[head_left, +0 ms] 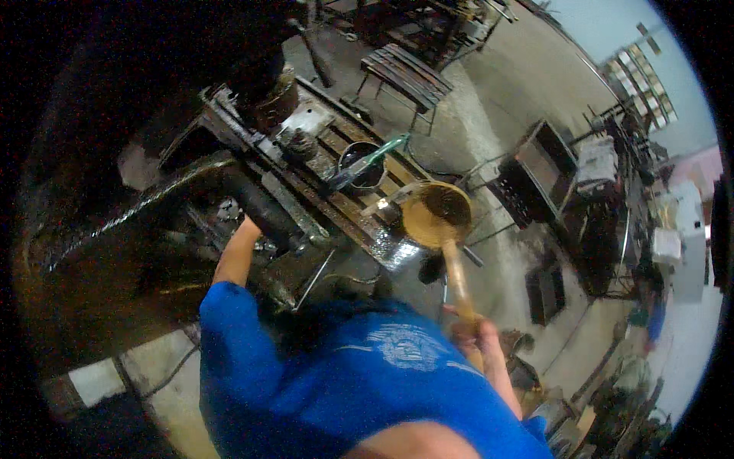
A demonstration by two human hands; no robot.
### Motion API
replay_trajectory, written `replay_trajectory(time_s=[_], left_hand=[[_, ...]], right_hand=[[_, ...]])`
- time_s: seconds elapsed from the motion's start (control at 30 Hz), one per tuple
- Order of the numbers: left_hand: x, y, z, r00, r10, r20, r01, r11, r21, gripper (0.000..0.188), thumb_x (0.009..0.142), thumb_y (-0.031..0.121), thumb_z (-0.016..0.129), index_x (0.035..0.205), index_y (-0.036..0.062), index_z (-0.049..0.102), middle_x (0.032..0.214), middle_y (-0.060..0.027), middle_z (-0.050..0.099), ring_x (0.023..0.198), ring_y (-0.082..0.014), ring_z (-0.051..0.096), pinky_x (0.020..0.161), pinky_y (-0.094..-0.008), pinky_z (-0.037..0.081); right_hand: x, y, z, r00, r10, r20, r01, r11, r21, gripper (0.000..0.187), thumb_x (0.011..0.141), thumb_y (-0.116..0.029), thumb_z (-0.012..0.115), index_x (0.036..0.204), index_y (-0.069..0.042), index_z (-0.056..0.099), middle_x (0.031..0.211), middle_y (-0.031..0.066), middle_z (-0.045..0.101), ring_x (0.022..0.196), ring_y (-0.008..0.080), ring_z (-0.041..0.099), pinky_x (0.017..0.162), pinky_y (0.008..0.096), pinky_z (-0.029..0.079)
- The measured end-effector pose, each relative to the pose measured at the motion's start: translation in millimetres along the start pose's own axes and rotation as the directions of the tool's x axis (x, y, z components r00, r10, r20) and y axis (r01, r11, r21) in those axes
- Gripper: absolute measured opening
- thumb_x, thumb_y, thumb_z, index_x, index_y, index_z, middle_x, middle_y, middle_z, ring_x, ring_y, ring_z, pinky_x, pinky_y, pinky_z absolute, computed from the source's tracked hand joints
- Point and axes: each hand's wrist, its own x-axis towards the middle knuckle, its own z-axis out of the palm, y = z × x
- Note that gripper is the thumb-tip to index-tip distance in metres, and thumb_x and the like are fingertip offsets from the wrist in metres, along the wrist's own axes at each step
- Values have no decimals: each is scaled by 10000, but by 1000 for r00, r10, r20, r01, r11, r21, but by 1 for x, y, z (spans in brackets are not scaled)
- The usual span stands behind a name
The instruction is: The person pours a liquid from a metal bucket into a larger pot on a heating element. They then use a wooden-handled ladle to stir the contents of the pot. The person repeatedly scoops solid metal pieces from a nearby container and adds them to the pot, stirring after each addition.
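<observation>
While the right hand [477,335] has its fingers clamped around the wooden-handled tool [455,269], the tool's round head lies on their far side, by the counter [355,220]. Left hand [247,228] at machine parts [264,203]; finger state cannot be told.

Over the grey slotted metal tabletop [396,251] in mid-frame, I see scant clearance: a round dark container [373,183] stands there, a long green-handled tool [388,148] leaning across its mouth. Just right of it, a round yellow-brown pan with a long handle [415,222] blocks the approach. Left of centre, a thick dark cylinder [264,203] crowds the left hand [248,232]. Bare grey concrete floor [508,61] opens at upper right, bounded below by a black open-topped metal box [520,206].
</observation>
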Motion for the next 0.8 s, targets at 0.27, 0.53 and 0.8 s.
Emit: replay_trajectory(time_s=[0.27,0.53,0.8], left_hand=[[-2,-11,-13,998,21,65,-6,976,-219,399,675,258,558,1031,86,506,1031,-105,514,950,-240,489,817,-366,382],[-43,-37,-31,900,-362,-242,-64,440,-896,460,573,237,676,965,54,520,916,-116,559,831,-223,551,725,-344,431],[-99,103,-285,833,-156,-531,-471,304,-828,426,484,235,673,851,42,575,855,-143,539,800,-296,546,699,-370,464]], right_hand=[[4,17,0,998,-19,-65,30,985,169,714,671,-314,632,1268,-97,307,671,47,444,400,49,301,334,174,299],[-6,11,-11,949,-12,316,-193,771,607,745,726,-337,576,1297,-25,212,615,4,338,444,54,303,331,155,269],[-13,4,-5,937,89,337,-214,910,355,919,638,-370,694,1308,-17,173,607,-7,368,449,49,344,348,158,283]])
